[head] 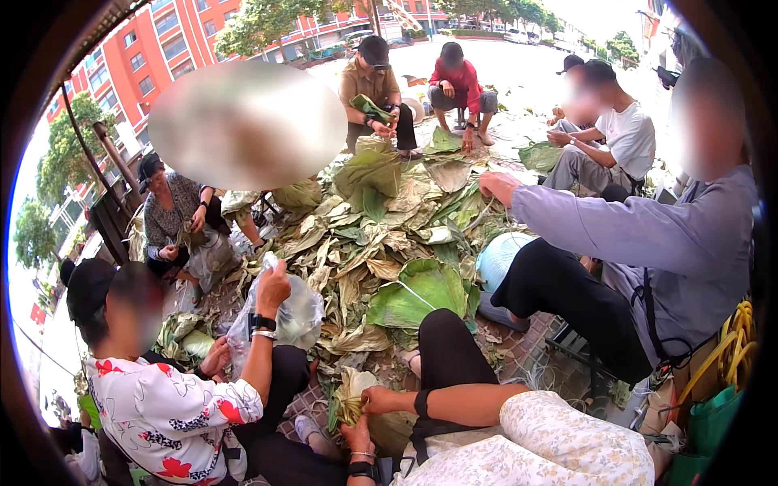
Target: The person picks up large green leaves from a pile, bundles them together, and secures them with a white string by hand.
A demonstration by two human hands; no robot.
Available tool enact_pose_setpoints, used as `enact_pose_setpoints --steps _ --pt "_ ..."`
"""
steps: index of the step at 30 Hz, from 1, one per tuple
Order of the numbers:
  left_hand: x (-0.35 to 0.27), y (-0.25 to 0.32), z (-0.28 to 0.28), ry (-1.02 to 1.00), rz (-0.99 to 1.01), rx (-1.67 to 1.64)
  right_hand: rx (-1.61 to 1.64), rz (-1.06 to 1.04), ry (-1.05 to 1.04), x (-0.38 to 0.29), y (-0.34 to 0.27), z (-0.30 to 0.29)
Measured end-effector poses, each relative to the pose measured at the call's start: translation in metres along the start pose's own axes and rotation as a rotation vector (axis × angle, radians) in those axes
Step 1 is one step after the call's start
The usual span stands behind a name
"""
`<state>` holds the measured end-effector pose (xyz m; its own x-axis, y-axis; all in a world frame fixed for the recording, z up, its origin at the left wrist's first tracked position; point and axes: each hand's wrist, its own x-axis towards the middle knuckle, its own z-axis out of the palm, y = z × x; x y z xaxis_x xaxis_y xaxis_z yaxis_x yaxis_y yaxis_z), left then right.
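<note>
My right hand [382, 401] reaches in from the right and pinches the yellowish gathered part of a bundle of dried leaves [351, 404]. Just below it, my left hand [358, 436], with a bracelet and black wrist strap, closes on the lower part of the same bundle; its fingertips are partly hidden. Pale, creased leaf blades fan out above and beside the fingers. Beyond my raised knee in black trousers lies a broad green leaf [419, 294], like a lotus leaf, with a white string across it. A large heap of dried leaves [358, 243] spreads ahead.
A person [173, 413] close on the left holds a clear plastic bag [298, 310]. On the right, a seated person [674, 243] stretches an arm over the heap, near a ball of light-blue twine [501, 258]. Several people sit around the leaves. Yellow handles and a green bag [714, 419] stand at right.
</note>
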<state>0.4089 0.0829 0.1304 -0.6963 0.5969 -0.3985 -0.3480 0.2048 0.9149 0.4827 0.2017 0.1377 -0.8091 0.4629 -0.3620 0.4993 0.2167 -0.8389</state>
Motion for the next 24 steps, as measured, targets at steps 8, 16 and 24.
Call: enact_pose_setpoints --steps 8,16,24 --pt "-0.001 -0.007 0.002 0.002 0.027 -0.003 -0.046 -0.042 0.035 -0.001 0.005 0.002" --pt "-0.003 -0.007 0.001 -0.034 -0.022 -0.068 -0.111 -0.04 0.095 -0.002 0.01 0.008" --pt "-0.001 -0.021 -0.004 -0.02 -0.043 -0.037 -0.078 0.026 0.027 0.002 0.018 0.016"
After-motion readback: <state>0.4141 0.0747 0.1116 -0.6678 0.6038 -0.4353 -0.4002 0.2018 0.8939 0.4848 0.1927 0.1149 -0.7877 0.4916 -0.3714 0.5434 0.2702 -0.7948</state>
